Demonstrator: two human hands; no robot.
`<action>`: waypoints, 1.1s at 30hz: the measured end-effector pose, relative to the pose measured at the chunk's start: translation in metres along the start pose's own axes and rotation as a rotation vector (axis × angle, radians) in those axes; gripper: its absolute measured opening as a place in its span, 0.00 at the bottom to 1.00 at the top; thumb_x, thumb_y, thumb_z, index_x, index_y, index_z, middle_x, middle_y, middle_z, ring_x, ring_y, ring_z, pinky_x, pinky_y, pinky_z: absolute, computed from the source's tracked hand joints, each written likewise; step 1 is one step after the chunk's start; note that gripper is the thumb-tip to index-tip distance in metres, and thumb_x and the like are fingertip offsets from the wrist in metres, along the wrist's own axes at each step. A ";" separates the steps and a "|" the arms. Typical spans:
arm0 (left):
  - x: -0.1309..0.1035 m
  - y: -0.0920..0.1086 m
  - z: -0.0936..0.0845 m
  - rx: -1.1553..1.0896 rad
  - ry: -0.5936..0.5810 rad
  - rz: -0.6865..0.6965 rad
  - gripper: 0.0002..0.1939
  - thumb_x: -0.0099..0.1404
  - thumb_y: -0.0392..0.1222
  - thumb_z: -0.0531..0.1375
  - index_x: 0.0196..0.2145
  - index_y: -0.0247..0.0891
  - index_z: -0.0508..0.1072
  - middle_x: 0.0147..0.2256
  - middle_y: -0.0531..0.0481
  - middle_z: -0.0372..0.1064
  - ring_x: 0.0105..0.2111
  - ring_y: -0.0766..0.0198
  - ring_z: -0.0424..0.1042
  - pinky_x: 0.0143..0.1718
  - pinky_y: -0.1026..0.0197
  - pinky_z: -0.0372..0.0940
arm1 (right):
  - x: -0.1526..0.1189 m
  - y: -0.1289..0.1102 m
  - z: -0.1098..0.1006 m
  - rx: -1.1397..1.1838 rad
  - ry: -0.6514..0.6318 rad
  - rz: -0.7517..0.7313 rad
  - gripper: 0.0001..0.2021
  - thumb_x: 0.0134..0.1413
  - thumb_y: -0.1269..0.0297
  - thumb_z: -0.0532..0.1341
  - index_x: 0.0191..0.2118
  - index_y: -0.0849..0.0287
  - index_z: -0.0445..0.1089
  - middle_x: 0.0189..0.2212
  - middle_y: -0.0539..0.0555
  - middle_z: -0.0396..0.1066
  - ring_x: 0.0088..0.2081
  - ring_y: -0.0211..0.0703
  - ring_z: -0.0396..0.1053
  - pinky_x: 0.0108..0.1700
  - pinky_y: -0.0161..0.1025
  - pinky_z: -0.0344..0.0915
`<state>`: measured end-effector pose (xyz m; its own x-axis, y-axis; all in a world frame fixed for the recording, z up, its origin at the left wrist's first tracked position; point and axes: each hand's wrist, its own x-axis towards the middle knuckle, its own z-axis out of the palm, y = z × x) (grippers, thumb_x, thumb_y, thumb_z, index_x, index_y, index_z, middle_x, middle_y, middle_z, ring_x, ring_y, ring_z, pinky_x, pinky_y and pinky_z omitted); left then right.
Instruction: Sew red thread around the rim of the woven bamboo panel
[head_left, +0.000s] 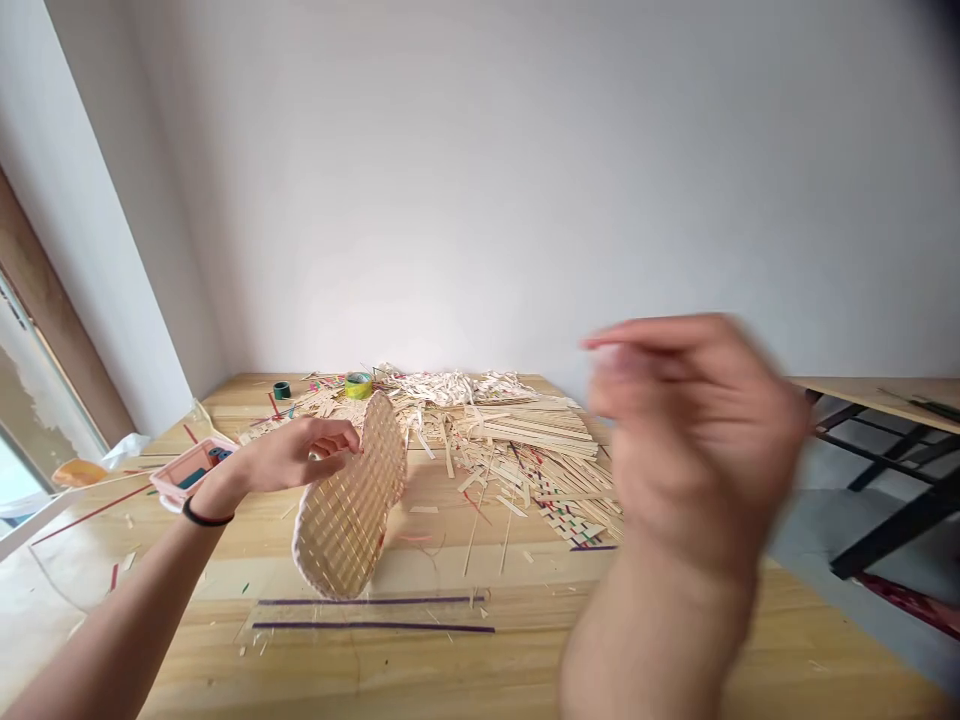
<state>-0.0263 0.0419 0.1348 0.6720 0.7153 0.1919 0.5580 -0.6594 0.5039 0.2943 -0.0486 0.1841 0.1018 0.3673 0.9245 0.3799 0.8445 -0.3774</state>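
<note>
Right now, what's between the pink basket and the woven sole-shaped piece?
In the head view, the left hand lies between the pink basket and the woven sole-shaped piece, with wooden tabletop showing below it.

Cream woven panel (346, 520) with yellowish checks at the left hand's (304, 452) grip, dark purple strips (375, 628) below

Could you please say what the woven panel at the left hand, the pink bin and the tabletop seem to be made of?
The woven panel: probably bamboo or wood strips, pale and matte, from its crisscross weave. The pink bin: likely plastic, given its smooth, evenly coloured walls. The tabletop: wood or wood-look laminate, slightly glossy, with streaky grain.
</note>
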 end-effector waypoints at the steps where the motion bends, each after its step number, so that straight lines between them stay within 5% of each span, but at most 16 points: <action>1: -0.001 -0.004 0.000 0.007 0.004 -0.014 0.11 0.70 0.46 0.59 0.45 0.40 0.75 0.37 0.49 0.80 0.34 0.61 0.78 0.36 0.61 0.69 | 0.003 0.006 0.010 0.039 -0.062 0.020 0.05 0.71 0.61 0.64 0.43 0.55 0.75 0.32 0.49 0.71 0.28 0.34 0.62 0.29 0.33 0.58; 4: 0.003 -0.015 0.004 0.022 0.065 -0.073 0.10 0.70 0.47 0.59 0.46 0.42 0.71 0.33 0.51 0.78 0.30 0.62 0.75 0.31 0.62 0.66 | 0.007 0.030 0.046 0.160 -0.345 0.168 0.07 0.70 0.61 0.63 0.40 0.59 0.73 0.23 0.45 0.61 0.24 0.33 0.55 0.27 0.35 0.52; 8: 0.017 -0.017 0.012 -0.020 0.254 -0.072 0.09 0.68 0.48 0.61 0.41 0.43 0.66 0.35 0.51 0.77 0.35 0.59 0.77 0.37 0.59 0.69 | 0.000 0.056 0.086 0.156 -0.525 0.346 0.08 0.71 0.63 0.59 0.39 0.59 0.70 0.22 0.43 0.58 0.24 0.33 0.52 0.28 0.35 0.49; 16: 0.047 -0.026 0.031 0.025 0.569 -0.074 0.16 0.68 0.56 0.62 0.46 0.45 0.72 0.43 0.47 0.81 0.45 0.53 0.80 0.49 0.52 0.72 | -0.004 0.073 0.103 -0.112 -0.716 0.434 0.06 0.69 0.71 0.59 0.40 0.59 0.74 0.23 0.45 0.63 0.25 0.34 0.55 0.34 0.35 0.52; 23: 0.055 -0.047 0.044 -0.045 0.618 -0.186 0.18 0.64 0.60 0.63 0.42 0.44 0.77 0.44 0.45 0.82 0.47 0.49 0.80 0.50 0.50 0.71 | -0.012 0.087 0.121 -0.172 -0.881 0.430 0.08 0.65 0.75 0.58 0.38 0.59 0.73 0.25 0.47 0.65 0.26 0.35 0.53 0.33 0.35 0.50; 33: 0.049 -0.052 0.042 -0.257 0.554 -0.106 0.19 0.63 0.58 0.66 0.41 0.40 0.76 0.42 0.44 0.80 0.43 0.53 0.79 0.48 0.52 0.73 | -0.016 0.092 0.127 -0.212 -0.903 0.443 0.09 0.64 0.76 0.57 0.39 0.59 0.74 0.24 0.46 0.62 0.26 0.36 0.53 0.33 0.36 0.49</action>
<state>-0.0018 0.1010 0.0827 0.2283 0.8334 0.5033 0.4264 -0.5504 0.7178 0.2109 0.0722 0.1274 -0.4242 0.8592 0.2860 0.6400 0.5079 -0.5765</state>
